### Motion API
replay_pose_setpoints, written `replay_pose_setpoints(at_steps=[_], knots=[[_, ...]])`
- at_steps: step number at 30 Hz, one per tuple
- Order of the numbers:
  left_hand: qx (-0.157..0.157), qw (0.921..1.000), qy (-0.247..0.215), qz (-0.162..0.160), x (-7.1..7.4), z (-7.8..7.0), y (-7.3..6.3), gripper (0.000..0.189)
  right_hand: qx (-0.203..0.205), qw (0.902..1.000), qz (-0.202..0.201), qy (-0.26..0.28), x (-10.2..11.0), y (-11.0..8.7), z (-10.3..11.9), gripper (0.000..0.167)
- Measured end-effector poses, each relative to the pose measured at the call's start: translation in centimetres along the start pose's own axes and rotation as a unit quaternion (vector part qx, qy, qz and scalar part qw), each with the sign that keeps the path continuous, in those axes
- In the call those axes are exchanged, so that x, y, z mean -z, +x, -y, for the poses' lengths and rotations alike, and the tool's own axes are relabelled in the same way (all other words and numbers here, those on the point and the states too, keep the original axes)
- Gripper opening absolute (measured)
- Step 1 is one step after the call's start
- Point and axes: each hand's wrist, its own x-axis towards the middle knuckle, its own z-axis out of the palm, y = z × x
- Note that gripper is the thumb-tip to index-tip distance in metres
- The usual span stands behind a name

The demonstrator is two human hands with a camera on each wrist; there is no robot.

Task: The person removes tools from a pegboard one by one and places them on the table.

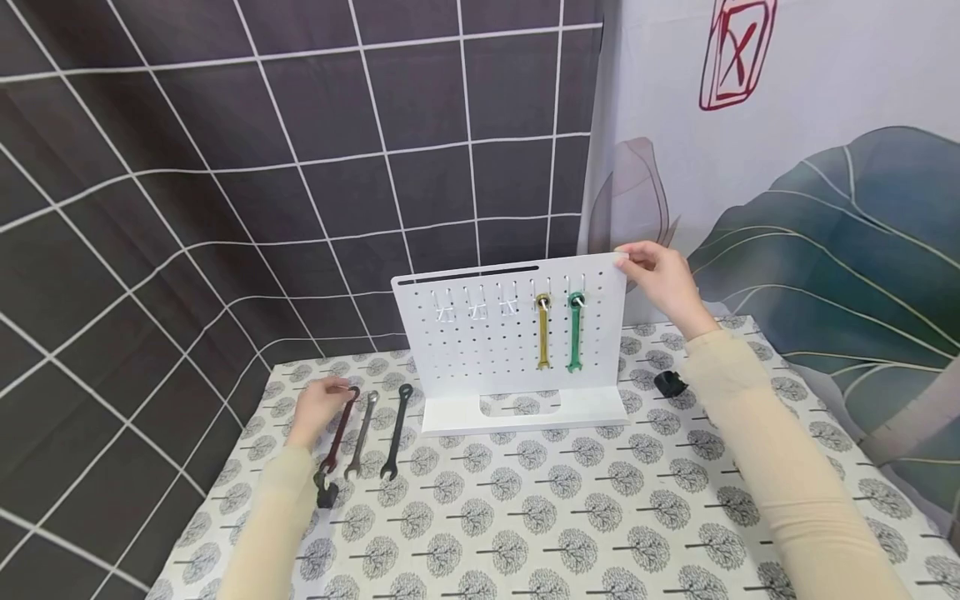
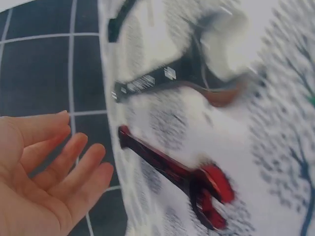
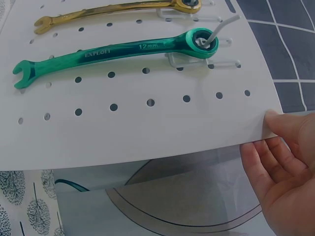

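A white pegboard (image 1: pixel 517 379) stands upright on its base, and my right hand (image 1: pixel 662 279) pinches its upper right corner, thumb (image 3: pixel 283 123) on the front face. From its hooks hang a gold wrench (image 1: pixel 543 337) and a green wrench (image 1: pixel 576 340) marked 12mm, open ends down. My left hand (image 1: pixel 321 407) is beside a dark red wrench (image 1: pixel 342 433) on the table; in the left wrist view its fingers (image 2: pixel 86 182) are loosely bent, apart from that red wrench (image 2: pixel 165 167). Right of it lie a silver wrench (image 1: pixel 363 435) and a black wrench (image 1: pixel 397 432).
Several white wire hooks (image 1: pixel 477 310) on the pegboard's left part carry nothing. A tree-print cloth (image 1: pixel 510 508) covers the table. Dark grid fabric (image 1: pixel 315 167) hangs behind and to the left. Small black objects sit by both wrists, one at the right (image 1: pixel 670 383).
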Motion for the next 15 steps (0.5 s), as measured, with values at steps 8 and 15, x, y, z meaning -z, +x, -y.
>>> replay_pose_setpoints(at_steps=[8, 15], knots=[[-0.028, 0.9962, -0.075, 0.034, 0.3, -2.2, 0.2, 0.040, -0.002, 1.0000, 0.002, 0.003, -0.2, 0.1, -0.3, 0.039], [-0.044, 0.9869, -0.140, 0.066, 0.2, -4.2, 0.1, 0.042, -0.002, 1.0000, 0.003, 0.001, 0.0, 0.1, -0.3, 0.040]])
